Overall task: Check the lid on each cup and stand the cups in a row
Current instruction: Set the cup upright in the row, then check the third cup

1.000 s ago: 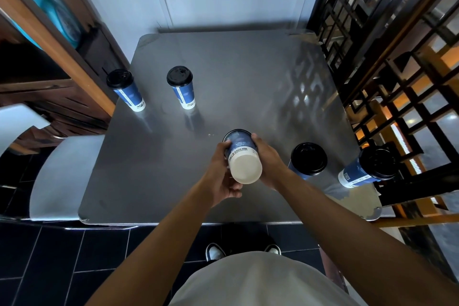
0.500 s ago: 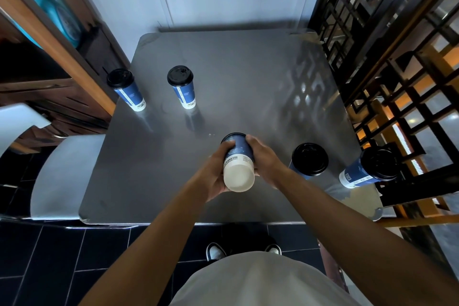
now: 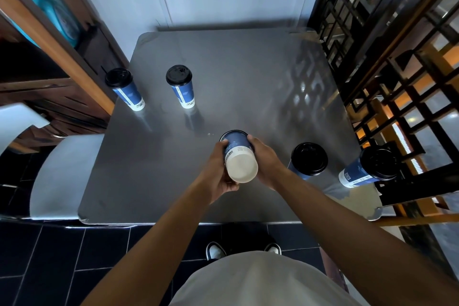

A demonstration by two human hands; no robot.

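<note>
Table (image 3: 248, 77): steel-grey top filling the middle of my view, its near edge just ahead of my feet.
Far cups: two blue cups with black lids stand upright near the table's 10 o'clock corner, the left far cup (image 3: 125, 88) at the edge and the right far cup (image 3: 181, 85) beside it, apart from each other.
Near cups: at about 4 o'clock stand two more lidded cups, the inner near cup (image 3: 308, 159) just right of my right wrist, the outer near cup (image 3: 367, 167) by the table's right edge.
Held cup (image 3: 239, 156): at 6 o'clock over the table, tipped so its pale base faces me and its top points away; I cannot see its lid from here.
My left hand (image 3: 219, 169): fingers and thumb wrapped round the left side of the held cup near its base.
My right hand (image 3: 265, 159): curled against the cup's right side, fingertips up near the far rim.
</note>
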